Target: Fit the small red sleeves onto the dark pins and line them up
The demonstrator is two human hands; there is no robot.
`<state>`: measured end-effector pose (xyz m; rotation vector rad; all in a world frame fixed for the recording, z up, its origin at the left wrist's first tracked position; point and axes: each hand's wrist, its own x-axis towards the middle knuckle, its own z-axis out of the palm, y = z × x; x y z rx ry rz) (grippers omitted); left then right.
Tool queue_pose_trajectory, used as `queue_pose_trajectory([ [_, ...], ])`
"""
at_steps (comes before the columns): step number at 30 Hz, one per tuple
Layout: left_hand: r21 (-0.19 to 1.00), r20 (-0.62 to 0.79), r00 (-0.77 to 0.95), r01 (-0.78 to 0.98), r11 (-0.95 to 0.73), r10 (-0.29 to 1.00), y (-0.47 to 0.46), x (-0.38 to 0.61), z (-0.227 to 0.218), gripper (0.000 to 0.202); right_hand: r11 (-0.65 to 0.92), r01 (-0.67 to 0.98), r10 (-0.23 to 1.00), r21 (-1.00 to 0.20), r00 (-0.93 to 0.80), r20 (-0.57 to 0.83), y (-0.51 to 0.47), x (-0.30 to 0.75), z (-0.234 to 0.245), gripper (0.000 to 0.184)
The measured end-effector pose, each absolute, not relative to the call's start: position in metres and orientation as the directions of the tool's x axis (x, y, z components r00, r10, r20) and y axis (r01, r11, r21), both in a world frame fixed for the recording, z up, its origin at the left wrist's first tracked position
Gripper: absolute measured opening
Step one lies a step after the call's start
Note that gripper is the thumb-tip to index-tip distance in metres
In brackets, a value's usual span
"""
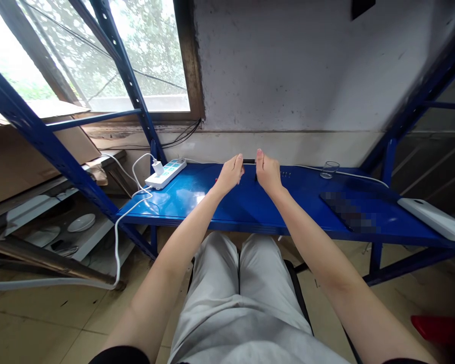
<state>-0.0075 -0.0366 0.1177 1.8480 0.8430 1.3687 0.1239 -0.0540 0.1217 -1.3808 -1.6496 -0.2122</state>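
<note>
Stretched level between my two hands is a short, thin black rod-like object (249,161), whose exact kind I cannot make out. My left hand (231,172) is closed on its left end, thumb on top. Closed around the other end is my right hand (267,171), with the thumb pointing up. Both hands are above the back part of the blue table (235,207). Just right of my right hand lie several tiny pale pieces (286,174), too small to name. A dark bit shows below the right hand, partly hidden by it. Near my left wrist a small red spot is visible.
A white power strip (167,173) with a plugged-in charger and white cables (117,247) is at the left. Toward the right are a clear glass (329,170), a dark flat object (343,210) and a white device (436,217). Blue metal posts (125,65) frame the table.
</note>
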Motion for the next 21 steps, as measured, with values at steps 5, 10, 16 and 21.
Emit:
queue_pose_trajectory([
  [5, 0.91, 0.355, 0.349, 0.083, -0.406, 0.867, -0.04, -0.008, 0.128, 0.042, 0.395, 0.826, 0.642, -0.403, 0.066, 0.764, -0.05, 0.126, 0.12, 0.061],
  [10, 0.927, 0.317, 0.408, 0.057, -0.37, 0.856, -0.043, -0.013, 0.134, 0.035, 0.48, 0.742, 0.644, -0.468, 0.064, 0.763, -0.048, 0.132, 0.12, 0.054],
  [16, 0.906, 0.341, 0.394, 0.106, -0.411, 0.854, -0.038, -0.02, 0.126, 0.021, 0.558, 0.433, 0.784, -0.708, 0.004, 0.621, -0.044, 0.142, 0.116, 0.044],
  [21, 0.86, 0.413, 0.394, 0.127, -0.494, 0.821, -0.032, -0.022, 0.117, 0.011, 0.512, 0.328, 0.849, -0.794, -0.048, 0.527, -0.043, 0.143, 0.113, 0.042],
])
